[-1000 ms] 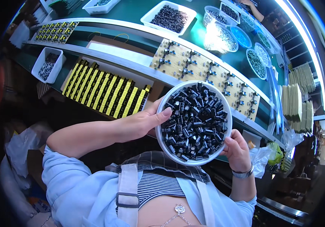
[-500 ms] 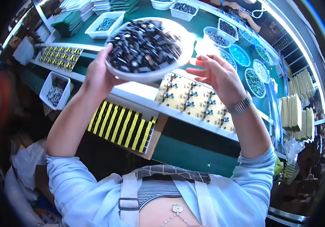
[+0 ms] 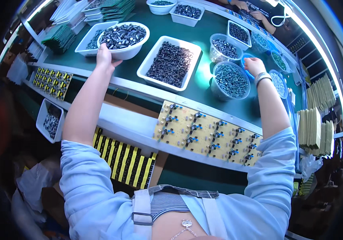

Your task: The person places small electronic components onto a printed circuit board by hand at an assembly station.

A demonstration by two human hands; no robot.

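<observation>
White plastic forms the round bowl (image 3: 124, 39) of dark parts, which is gripped at its near rim by the left hand (image 3: 104, 58) and rests on the green counter (image 3: 197, 86), partly over a white tray (image 3: 93, 38) behind it; the rim grip suits steadying a heavy load. The right hand (image 3: 254, 65) is loosely curled, holding nothing, beside the clear tubs (image 3: 230, 79). A big tray (image 3: 170, 63) of parts lies between the hands. A yellow board (image 3: 207, 134) is laid on the near ledge, below both forearms.
</observation>
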